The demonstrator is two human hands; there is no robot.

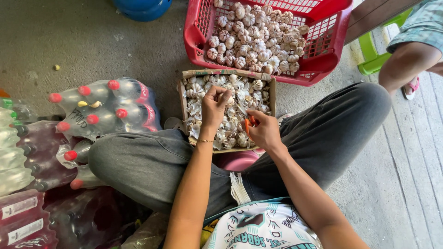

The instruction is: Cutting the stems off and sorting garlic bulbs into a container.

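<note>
Left hand [215,107]: we hold it mid-frame, fingers pinched shut, wrist bent down.
Right hand [264,131]: we curl it closed just right, lower.
Forearms: both rise from the bottom edge.

Both arms are bare. The left hand [213,108] has a thin gold bracelet [205,140] at the wrist — just below the hand. Grey trousers [152,163] cover the legs, and the white shirt [260,228] has black drawings — teal trim too.

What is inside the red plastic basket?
The red plastic basket holds a heap of whitish garlic bulbs with purplish streaks. Whatever lies beneath the top bulbs is covered.
</note>
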